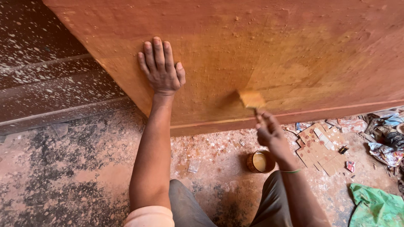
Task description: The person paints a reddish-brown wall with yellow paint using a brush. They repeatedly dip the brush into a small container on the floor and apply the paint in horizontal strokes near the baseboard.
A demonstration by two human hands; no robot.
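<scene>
Brush [251, 100] sits against the lower part of the big orange-brown panel [261, 54], bristles flat on the surface, just above the ridge along the panel's bottom edge. Right hand [269, 132] closed round the thin handle from below, fingers curled tight, wrist bent up. Green band on that wrist.

Left hand [161, 67] spread wide open and flat on the panel, well to the left of the brush, holding nothing, arm straight as a brace.

Small round can [260, 161] stands on the floor [80, 168] between the knees and the panel, open, pale yellowish liquid inside. Floor speckled and stained; flattened cardboard [322, 149] and scraps to the right, green bag [374, 208] at lower right corner.

Panel surface looks wetter and more yellow around the brush, redder and duller toward the right and top edges. Small bumps and grit show in the coat.

Judgement on doing the stroke well: keep bristles flat, light even pressure, long overlapping passes running from the wet zone into the dry. Work the coat into the groove above the ridge without letting it pool. Keep the bracing palm on a dry area to avoid prints. Reload sparingly from the can.
</scene>
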